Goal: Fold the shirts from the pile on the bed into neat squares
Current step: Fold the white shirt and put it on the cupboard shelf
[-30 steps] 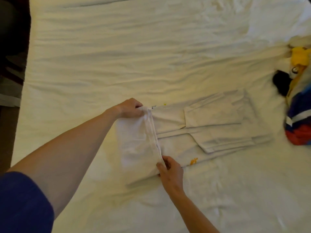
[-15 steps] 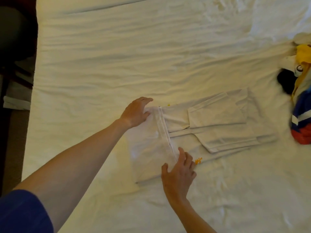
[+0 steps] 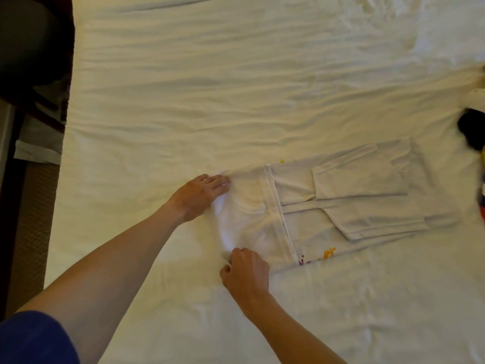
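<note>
A: Holding the white shirt (image 3: 341, 203) now? Where is it?

B: It lies flat on the bed (image 3: 236, 88), middle right of the frame. Your left hand (image 3: 199, 195) rests on its top left corner, fingers straight. Your right hand (image 3: 246, 271) pinches the bottom left corner, fingers curled.

A: And the pile (image 3: 475, 132)?

B: At the right edge.

One camera only, worn on the person's head, looking forward and steeply down from the near side of the bed (image 3: 262, 74). It sits close: both forearms reach in from the bottom edge, and the white shirt (image 3: 341, 206) lies right of the middle. The wide lens takes in the dark floor (image 3: 31, 206) along the left and the pile of clothes (image 3: 475, 132), cut by the right edge.
</note>
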A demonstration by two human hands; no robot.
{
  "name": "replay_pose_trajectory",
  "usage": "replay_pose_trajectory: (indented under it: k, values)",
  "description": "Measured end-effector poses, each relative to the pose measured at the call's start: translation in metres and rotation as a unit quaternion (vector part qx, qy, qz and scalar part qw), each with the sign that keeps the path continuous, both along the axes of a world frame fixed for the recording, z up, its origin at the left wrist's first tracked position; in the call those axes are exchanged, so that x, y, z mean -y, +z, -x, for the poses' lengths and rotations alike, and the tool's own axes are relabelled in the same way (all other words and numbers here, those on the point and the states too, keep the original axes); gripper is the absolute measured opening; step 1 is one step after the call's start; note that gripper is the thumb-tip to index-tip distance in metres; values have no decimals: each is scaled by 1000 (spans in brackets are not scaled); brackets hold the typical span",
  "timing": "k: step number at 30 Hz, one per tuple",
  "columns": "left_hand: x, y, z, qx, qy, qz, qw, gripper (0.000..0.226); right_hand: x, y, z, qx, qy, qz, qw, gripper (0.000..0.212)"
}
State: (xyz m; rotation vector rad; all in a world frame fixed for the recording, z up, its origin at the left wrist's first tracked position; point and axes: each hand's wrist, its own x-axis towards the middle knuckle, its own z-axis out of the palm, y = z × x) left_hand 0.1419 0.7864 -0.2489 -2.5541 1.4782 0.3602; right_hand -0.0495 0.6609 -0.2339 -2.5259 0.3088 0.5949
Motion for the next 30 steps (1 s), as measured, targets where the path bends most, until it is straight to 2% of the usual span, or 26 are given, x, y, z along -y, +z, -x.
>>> replay_pose_trajectory:
  k: [3,5,7,9,11,13,15,17,20,25,27,30]
  values:
    - [-2,1,-3,43,-5,82,996,27,1,-2,1,-31,-64,-62,996,15]
    - [-10,3,-4,32,13,103,994,31,4,2,1,-60,-126,-142,980,13]
    - [-17,17,-4,30,38,78,996,25,5,12,0,-93,-170,-248,949,9]
    - [-22,40,-7,7,88,-14,996,16,3,29,-2,-123,-191,-369,901,6]
    - [-21,62,-17,9,133,-111,985,19,2,50,-6,-137,-205,-471,847,6]
    - [-8,87,-30,-9,146,-117,982,17,11,68,-8,-131,-221,-527,810,18]
    - [19,113,-43,-36,165,-83,982,14,33,83,-9,-115,-236,-555,790,30]
    - [59,136,-53,-61,189,-46,979,12,68,92,-11,-90,-262,-561,780,36]
    - [122,148,-63,-133,224,35,965,18,130,96,-9,-37,-307,-541,782,23]
    - [235,122,-63,-334,269,178,886,13,235,69,11,11,-388,-449,805,12]
    - [273,97,-56,-359,286,196,867,18,271,51,21,25,-413,-408,814,8]
    - [314,54,-45,-335,301,191,872,14,307,19,32,34,-443,-329,833,13]
